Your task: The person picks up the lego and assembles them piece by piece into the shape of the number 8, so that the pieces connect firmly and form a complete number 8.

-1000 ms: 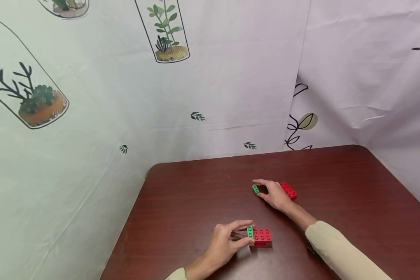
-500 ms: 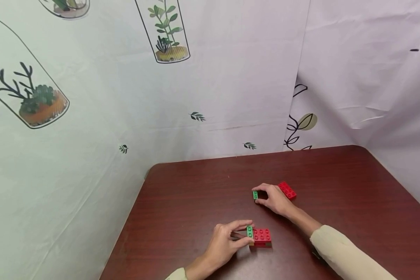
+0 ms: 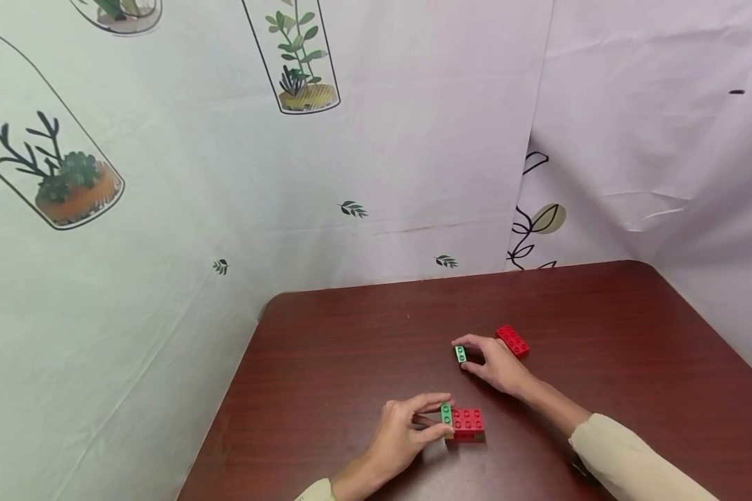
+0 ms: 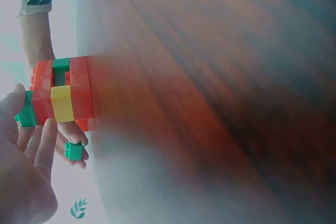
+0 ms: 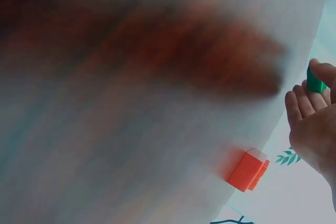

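Observation:
My left hand (image 3: pixel 397 431) grips a stacked toy-brick assembly near the table's front. Its thumb and fingertips lie on the two ends of a green brick (image 3: pixel 446 413) along the left edge, beside an eight-stud red brick (image 3: pixel 468 419). From the left wrist, a yellow brick (image 4: pixel 62 103) shows between the assembly's two red layers. Farther back, my right hand (image 3: pixel 498 365) pinches a small two-stud green brick (image 3: pixel 460 355) between thumb and fingers. The right wrist view shows this green brick (image 5: pixel 315 80) over the fingers, partly covered by the thumb.
A loose red brick (image 3: pixel 512 340) lies on the brown table (image 3: pixel 338 355) just behind my right hand. White printed cloth (image 3: pixel 413 139) hangs around the table's back and sides.
My right hand has drawn back a little toward me with the small green brick, uncovering more of the loose red brick. My left hand and the assembly have stayed in place.

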{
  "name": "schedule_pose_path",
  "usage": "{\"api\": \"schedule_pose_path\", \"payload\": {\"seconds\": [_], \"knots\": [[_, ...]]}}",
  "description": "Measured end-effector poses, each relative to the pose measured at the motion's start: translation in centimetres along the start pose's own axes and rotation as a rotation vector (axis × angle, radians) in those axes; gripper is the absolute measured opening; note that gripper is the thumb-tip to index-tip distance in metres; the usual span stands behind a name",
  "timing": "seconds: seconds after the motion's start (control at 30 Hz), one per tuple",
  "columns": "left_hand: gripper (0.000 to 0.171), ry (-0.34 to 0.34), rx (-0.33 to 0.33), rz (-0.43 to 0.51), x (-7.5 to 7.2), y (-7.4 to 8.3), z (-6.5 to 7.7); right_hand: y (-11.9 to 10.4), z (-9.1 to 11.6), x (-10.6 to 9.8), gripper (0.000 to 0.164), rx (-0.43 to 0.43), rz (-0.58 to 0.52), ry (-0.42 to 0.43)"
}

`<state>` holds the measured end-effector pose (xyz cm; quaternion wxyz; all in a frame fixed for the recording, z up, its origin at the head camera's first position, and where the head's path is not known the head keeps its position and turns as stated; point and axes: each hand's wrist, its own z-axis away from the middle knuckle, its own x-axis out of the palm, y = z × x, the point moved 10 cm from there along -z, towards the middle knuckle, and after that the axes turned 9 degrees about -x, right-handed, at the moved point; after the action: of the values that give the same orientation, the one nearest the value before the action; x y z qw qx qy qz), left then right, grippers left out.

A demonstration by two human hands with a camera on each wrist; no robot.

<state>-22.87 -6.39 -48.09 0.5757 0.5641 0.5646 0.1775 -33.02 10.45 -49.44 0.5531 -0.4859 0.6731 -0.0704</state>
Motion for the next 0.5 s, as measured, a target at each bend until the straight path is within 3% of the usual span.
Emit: {"api": "schedule_pose_path", "payload": {"seconds": [0.27,0.5], "knots": [[0.044,0.01,0.015,-0.026,0.0,0.2,0.0,-0.7,1.6,-0.7,0.045,-0.001,0.012,0.064],[0.044,0.0,-0.012,-0.007,0.0,0.0,0.1,-1.8,2.9,-1.3,0.044,-0.051,-0.02,0.113]]}}
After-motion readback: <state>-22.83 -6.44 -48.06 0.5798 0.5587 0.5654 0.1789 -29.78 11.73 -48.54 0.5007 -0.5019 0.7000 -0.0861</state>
